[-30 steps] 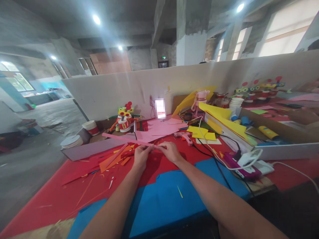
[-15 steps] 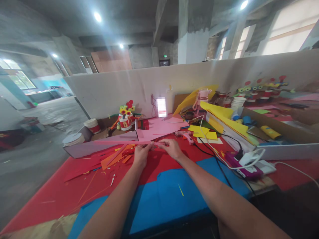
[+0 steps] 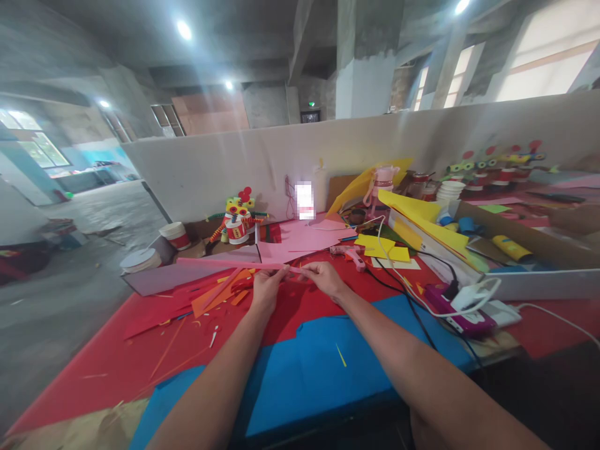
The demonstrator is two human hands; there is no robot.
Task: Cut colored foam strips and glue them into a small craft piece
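A long pink paper strip (image 3: 225,265) stretches leftward from my two hands, above the red-covered table. My left hand (image 3: 268,286) pinches it between thumb and fingers. Close beside it, my right hand (image 3: 321,277) pinches the strip's right end, and the fingertips of both hands nearly meet. Fine folds at the pinched end are too small to make out. Behind the hands lie pink paper sheets (image 3: 309,240), and a pink glue gun (image 3: 352,255) rests just to the right. Orange paper scraps (image 3: 219,297) are spread left of my left hand.
A blue cloth (image 3: 328,362) covers the near edge. At right are a purple power strip (image 3: 462,312), trailing cables and a box (image 3: 544,284) of paper rolls. A cup figure (image 3: 238,225) stands at the back left, near white paper cups (image 3: 174,236). A low partition (image 3: 210,165) stands behind.
Both hands keep their pinch on the pink strip and have barely moved. The whole view has shifted very slightly.
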